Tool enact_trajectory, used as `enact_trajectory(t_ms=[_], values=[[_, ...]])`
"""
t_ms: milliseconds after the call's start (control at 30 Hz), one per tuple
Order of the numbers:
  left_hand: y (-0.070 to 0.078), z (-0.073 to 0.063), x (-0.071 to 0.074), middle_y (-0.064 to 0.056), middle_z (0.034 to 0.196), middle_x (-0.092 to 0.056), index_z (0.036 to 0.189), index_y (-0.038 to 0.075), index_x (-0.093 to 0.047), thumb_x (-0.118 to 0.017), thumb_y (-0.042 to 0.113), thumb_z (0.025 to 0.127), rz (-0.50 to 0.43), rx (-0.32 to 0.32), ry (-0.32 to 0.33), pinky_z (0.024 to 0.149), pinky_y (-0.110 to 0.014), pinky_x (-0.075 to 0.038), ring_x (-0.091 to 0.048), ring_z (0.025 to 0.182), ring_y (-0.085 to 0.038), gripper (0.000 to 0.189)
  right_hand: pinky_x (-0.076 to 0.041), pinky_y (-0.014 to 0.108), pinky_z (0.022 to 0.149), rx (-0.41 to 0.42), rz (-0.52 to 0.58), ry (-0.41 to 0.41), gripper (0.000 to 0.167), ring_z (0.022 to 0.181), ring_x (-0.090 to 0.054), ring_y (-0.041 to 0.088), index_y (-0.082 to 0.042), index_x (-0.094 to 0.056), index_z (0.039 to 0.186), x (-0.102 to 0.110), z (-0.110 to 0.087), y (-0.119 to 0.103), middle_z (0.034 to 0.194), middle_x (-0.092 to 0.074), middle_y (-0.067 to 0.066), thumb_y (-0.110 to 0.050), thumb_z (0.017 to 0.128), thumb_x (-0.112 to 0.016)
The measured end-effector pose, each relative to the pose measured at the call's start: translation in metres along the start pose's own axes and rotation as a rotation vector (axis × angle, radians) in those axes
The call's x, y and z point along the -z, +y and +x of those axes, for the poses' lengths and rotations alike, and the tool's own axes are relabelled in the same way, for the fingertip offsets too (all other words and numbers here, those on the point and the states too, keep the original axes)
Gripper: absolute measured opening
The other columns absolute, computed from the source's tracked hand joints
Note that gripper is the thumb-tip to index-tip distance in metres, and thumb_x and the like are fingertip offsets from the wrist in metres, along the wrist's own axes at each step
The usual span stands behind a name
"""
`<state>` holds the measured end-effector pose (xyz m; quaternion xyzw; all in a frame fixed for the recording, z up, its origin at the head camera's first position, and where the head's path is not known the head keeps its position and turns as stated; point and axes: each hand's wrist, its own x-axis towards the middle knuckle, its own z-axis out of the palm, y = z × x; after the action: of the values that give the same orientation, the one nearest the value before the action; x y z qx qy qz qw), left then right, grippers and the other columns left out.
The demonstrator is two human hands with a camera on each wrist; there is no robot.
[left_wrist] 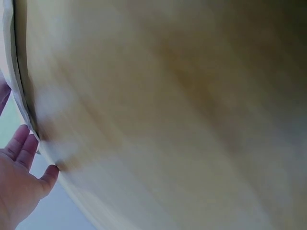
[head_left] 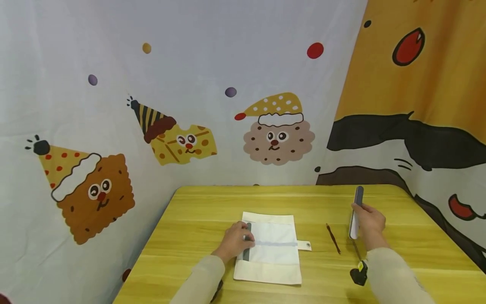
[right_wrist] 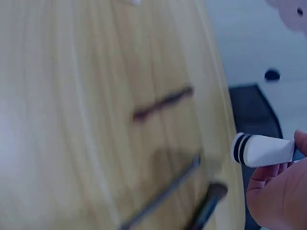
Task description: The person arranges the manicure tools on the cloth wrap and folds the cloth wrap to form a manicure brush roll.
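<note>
A cream fabric roll pouch (head_left: 273,273) lies unfolded on the table, with a pale band across its middle and a snap tab (head_left: 304,245) on its right. Near its left side lies a dark grey nail file (head_left: 247,254). My left hand (head_left: 236,240) rests over that file, its thumb and fingers spread across it; whether they pinch it is unclear. To the right, above the table, my right hand (head_left: 370,221) grips a long grey-and-white nail buffer (head_left: 356,213) nearly upright. Its white end (right_wrist: 268,151) shows dark stripes in the right wrist view.
Between the pouch and my right hand lies a thin reddish-brown tool (head_left: 333,238). Below the right hand are a slim metal rod (right_wrist: 163,191) and a black brush-like item (right_wrist: 208,203). A printed cloth (head_left: 212,63) hangs behind the wood-grain table (head_left: 182,253).
</note>
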<state>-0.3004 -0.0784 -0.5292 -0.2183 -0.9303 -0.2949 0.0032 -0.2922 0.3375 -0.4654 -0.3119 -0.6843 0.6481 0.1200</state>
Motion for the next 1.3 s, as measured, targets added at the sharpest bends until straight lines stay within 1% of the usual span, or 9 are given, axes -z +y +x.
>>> enact_trajectory(t_ms=[100,233,367,667,867,967,1100,1200,1300], values=[[-0.001,0.001,-0.001,-0.012,0.131,-0.056,0.079,0.023,-0.073,-0.078,0.023,0.086,0.005,0.006,0.004,0.103,-0.058,-0.031,-0.048,0.123,-0.033,0.008,-0.043,0.038,0.096,0.013,0.044,-0.038,0.067,0.127,-0.046,0.031,-0.001,-0.040,0.149,-0.020,-0.006,-0.002,0.149,-0.040,0.021,-0.036,0.096,-0.062],[-0.003,0.003,-0.003,-0.010,0.130,-0.056,0.078,0.025,-0.073,-0.077,0.024,0.087,0.017,0.012,0.002,0.103,-0.056,-0.032,-0.048,0.122,-0.032,0.009,-0.044,0.032,0.086,0.026,0.092,-0.097,0.064,0.110,-0.053,0.020,-0.001,-0.042,0.148,-0.043,-0.015,-0.002,0.144,-0.045,0.018,-0.030,0.096,-0.065],[-0.004,0.004,-0.004,-0.010,0.128,-0.056,0.077,0.025,-0.072,-0.077,0.023,0.086,0.015,0.010,0.007,0.102,-0.056,-0.032,-0.049,0.120,-0.031,0.010,-0.044,0.033,0.086,0.036,0.130,-0.137,0.062,0.100,-0.054,0.014,-0.001,-0.044,0.146,-0.063,-0.020,0.002,0.136,-0.050,0.013,-0.026,0.095,-0.068],[-0.002,0.003,-0.003,-0.011,0.127,-0.056,0.077,0.024,-0.072,-0.078,0.022,0.086,0.016,0.007,0.008,0.101,-0.056,-0.033,-0.050,0.118,-0.031,0.011,-0.045,0.036,0.084,0.027,0.155,-0.161,0.055,0.091,-0.055,0.013,0.001,-0.049,0.140,-0.102,-0.031,0.012,0.120,-0.056,0.009,-0.022,0.094,-0.069],[0.000,0.001,-0.002,-0.012,0.128,-0.056,0.081,0.024,-0.075,-0.077,0.023,0.087,0.002,-0.009,-0.001,0.101,-0.057,-0.032,-0.049,0.119,-0.033,0.007,-0.046,0.036,0.083,0.036,0.156,-0.192,0.055,0.090,-0.056,0.014,0.001,-0.050,0.136,-0.119,-0.040,0.017,0.114,-0.058,0.006,-0.024,0.092,-0.072],[0.000,0.000,-0.003,-0.013,0.127,-0.056,0.081,0.023,-0.075,-0.077,0.023,0.088,-0.003,-0.030,-0.008,0.101,-0.057,-0.032,-0.049,0.119,-0.033,0.007,-0.047,0.035,0.081,0.035,0.158,-0.220,0.053,0.090,-0.056,0.015,0.001,-0.050,0.136,-0.127,-0.046,0.020,0.111,-0.058,0.005,-0.023,0.093,-0.071],[0.001,-0.002,-0.003,-0.012,0.124,-0.057,0.079,0.023,-0.073,-0.078,0.021,0.086,0.003,-0.036,0.005,0.099,-0.056,-0.034,-0.050,0.115,-0.031,0.008,-0.048,0.036,0.081,0.017,0.176,-0.247,0.049,0.087,-0.057,0.013,0.000,-0.051,0.133,-0.140,-0.054,0.024,0.106,-0.060,0.003,-0.020,0.093,-0.071],[0.003,-0.003,0.000,-0.011,0.122,-0.056,0.078,0.022,-0.072,-0.078,0.020,0.086,0.010,-0.032,0.010,0.097,-0.055,-0.034,-0.050,0.113,-0.030,0.010,-0.048,0.037,0.081,0.000,0.188,-0.237,0.044,0.083,-0.057,0.014,0.000,-0.053,0.128,-0.150,-0.060,0.026,0.100,-0.061,0.003,-0.018,0.092,-0.072],[0.003,-0.001,0.001,-0.010,0.123,-0.055,0.079,0.023,-0.071,-0.076,0.021,0.087,0.018,-0.026,0.002,0.098,-0.055,-0.034,-0.049,0.115,-0.029,0.010,-0.049,0.034,0.078,-0.008,0.215,-0.242,0.043,0.081,-0.057,0.014,0.003,-0.053,0.128,-0.159,-0.066,0.026,0.096,-0.061,0.003,-0.016,0.093,-0.070]])
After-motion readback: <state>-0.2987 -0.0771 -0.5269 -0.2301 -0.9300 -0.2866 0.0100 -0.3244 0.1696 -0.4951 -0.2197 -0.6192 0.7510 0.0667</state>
